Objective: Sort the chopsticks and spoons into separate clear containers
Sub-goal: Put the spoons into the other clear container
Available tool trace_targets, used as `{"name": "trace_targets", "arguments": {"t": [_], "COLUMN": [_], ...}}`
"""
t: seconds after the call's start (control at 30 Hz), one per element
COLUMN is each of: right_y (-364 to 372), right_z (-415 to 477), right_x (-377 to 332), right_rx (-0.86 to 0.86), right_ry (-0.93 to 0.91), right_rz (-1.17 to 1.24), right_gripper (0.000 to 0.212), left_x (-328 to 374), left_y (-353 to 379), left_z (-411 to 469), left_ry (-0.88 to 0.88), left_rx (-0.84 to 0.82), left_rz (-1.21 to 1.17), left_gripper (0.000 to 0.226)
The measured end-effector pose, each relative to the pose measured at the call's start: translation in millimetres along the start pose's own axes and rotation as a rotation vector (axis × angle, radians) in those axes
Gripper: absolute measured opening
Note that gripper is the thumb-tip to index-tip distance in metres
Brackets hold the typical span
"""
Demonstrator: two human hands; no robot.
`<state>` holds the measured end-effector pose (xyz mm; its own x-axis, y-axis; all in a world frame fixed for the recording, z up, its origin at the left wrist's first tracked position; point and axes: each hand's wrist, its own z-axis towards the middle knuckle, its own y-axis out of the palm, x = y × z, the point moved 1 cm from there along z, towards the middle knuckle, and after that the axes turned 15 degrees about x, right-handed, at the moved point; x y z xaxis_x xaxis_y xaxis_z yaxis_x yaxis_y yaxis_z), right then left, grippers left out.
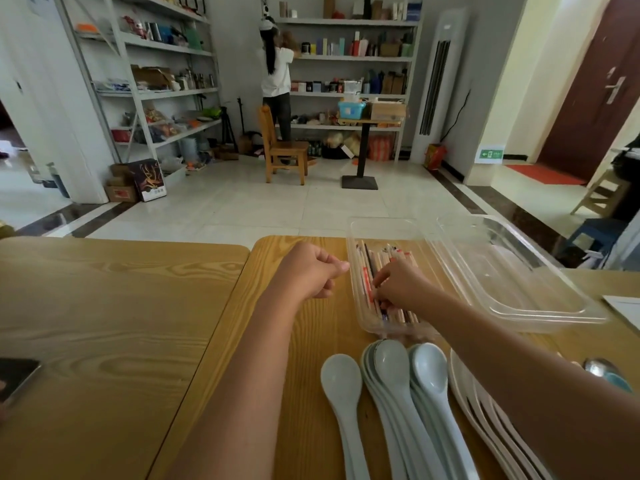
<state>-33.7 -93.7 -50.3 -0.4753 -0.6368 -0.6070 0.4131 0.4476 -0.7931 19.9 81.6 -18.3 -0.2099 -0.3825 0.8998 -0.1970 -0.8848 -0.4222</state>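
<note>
Chopsticks point(379, 261) lie in the narrow tub point(356, 306) at 12 o'clock, seemingly pinched by the curled right hand point(401, 285). The left hand point(311, 271), at the tub's 9 o'clock, is fisted, empty. Ends should be squared before release; spoons point(391, 368) at 6 o'clock are meant for the wide tub point(512, 282).

Left hand point(311, 271) fisted; right hand point(403, 287) fingers point(382, 276) curled.

Wooden table point(332, 320) — chopstick container point(367, 325), larger clear container point(519, 289), pale spoons point(391, 362).
</note>
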Motion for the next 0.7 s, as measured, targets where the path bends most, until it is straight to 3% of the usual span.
{"name": "trace_targets", "arguments": {"t": [0.17, 0.27, 0.37, 0.43, 0.7], "right_y": [-77, -123, -124, -111, -99], "right_z": [-2, -2, -5, -11, -37], "right_x": [15, 52, 90, 104, 116], "right_rx": [0.223, 0.380, 0.311, 0.189, 0.122], "right_ry": [-0.048, 0.028, 0.080, 0.090, -0.022], "right_rz": [0.195, 0.115, -0.122, -0.101, -0.018], "right_gripper": [0.007, 0.016, 0.044, 0.051, 0.046], "left_x": [1, 0, 2, 6, 16], "left_y": [7, 15, 29, 39, 45], "left_z": [3, 2, -8, -16, -22], "left_ry": [0.030, 0.013, -0.052, -0.058, -0.099], "left_rx": [0.041, 0.050, -0.077, -0.126, -0.022], "left_rz": [0.122, 0.247, 0.335, 0.378, 0.395], "left_gripper": [0.012, 0.021, 0.030, 0.029, 0.017]}}
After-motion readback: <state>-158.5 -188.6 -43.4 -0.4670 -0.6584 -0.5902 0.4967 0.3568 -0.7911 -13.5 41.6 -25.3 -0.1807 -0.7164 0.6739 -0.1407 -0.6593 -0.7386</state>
